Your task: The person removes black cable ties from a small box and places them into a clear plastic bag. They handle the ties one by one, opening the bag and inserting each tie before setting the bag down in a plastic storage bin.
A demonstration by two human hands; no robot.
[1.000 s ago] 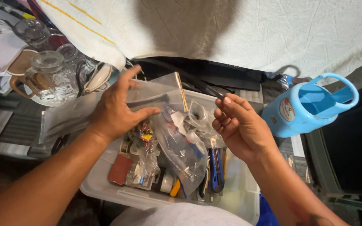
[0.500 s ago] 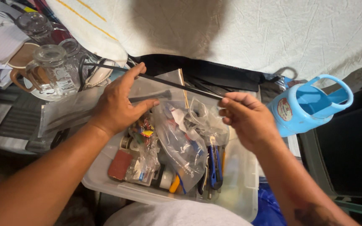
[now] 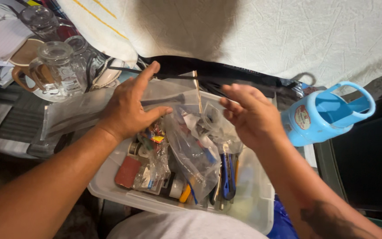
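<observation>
Black cable tie (image 3: 173, 76), long and thin, stretches level above the far edge of a clear plastic storage bin (image 3: 253, 208), one end at the left hand's (image 3: 127, 108) forefinger, the other running toward the right hand (image 3: 250, 115). Left hand is spread, palm pressing a flat clear plastic bag (image 3: 80, 113). Right hand's fingers are curled; whether they pinch the tie I cannot tell. Inside the bin lie bagged odds and ends and a blue utility knife (image 3: 227, 175). A glass mug (image 3: 58, 68) stands to the left, a blue plastic jug (image 3: 323, 115) to the right.
</observation>
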